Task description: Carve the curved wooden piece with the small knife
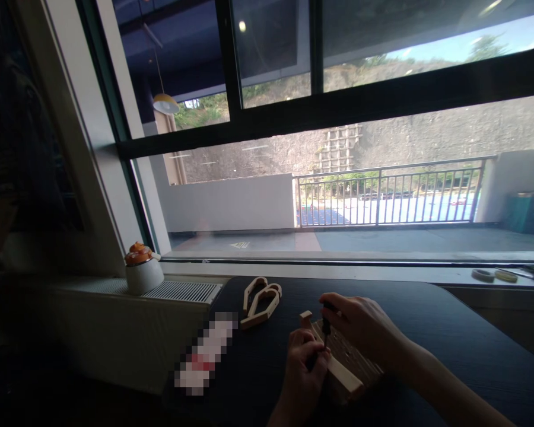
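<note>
My right hand (353,317) is closed around the dark handle of a screwdriver (326,326), held upright with its shaft pointing down. The tip meets the work by the fingers of my left hand (303,365); the exact contact point is hidden. My left hand is closed on a pale wooden bar (346,378), which lies slantwise over a rough brown board (353,350). Just beyond my left hand, a small wooden end piece (306,318) sticks up. Two curved wooden frames (263,305) lie on the black table, left of my hands.
The black table (409,314) stands against a window sill (382,274). A blurred-out pinkish item (207,356) lies along its left edge. On the slatted ledge to the left sits a white pot with an orange top (143,270). Tape rolls (483,275) rest on the sill at right.
</note>
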The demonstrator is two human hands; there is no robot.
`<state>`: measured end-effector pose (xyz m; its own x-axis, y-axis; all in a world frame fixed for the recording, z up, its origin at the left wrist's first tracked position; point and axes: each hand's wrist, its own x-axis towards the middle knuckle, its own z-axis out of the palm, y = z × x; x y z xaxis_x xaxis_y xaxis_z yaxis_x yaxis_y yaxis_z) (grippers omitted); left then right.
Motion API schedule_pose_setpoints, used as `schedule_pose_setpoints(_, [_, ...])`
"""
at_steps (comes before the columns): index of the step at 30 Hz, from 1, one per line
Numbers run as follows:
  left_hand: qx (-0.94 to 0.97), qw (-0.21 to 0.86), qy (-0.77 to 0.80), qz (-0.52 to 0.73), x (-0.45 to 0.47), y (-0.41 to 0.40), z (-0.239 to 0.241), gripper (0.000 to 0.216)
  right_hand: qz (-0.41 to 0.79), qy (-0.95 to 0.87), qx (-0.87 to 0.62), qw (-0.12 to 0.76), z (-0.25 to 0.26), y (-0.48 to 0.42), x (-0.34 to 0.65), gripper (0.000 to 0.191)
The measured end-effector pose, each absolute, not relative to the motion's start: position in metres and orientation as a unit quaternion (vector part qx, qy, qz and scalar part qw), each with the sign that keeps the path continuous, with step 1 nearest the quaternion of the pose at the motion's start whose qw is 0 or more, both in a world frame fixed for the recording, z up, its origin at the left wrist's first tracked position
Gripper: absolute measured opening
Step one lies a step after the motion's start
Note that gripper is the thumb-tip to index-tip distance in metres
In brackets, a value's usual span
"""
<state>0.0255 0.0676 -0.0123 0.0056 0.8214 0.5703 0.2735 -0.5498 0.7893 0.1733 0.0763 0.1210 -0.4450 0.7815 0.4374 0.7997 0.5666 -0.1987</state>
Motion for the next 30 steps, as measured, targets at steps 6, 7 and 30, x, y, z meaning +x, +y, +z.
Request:
schedule_pose_setpoints(6, [0.671,0.237,0.41,0.57,0.025,0.066,-0.01,0.014,-0.007,-0.842,-0.478,0.249,0.123,0.072,0.173,0.021])
schedule_pose_setpoints(7, [0.671,0.236,0.41,0.571,0.025,0.066,-0.009,0.014,-0.004,-0.842,-0.476,0.254,0.123,0.071,0.172,0.021])
schedule_pose_setpoints(30, [0.671,0.242,0.411,0.567,0.024,0.069,-0.013,0.012,-0.003,-0.846,-0.461,0.268,0.111,0.081,0.177,0.03])
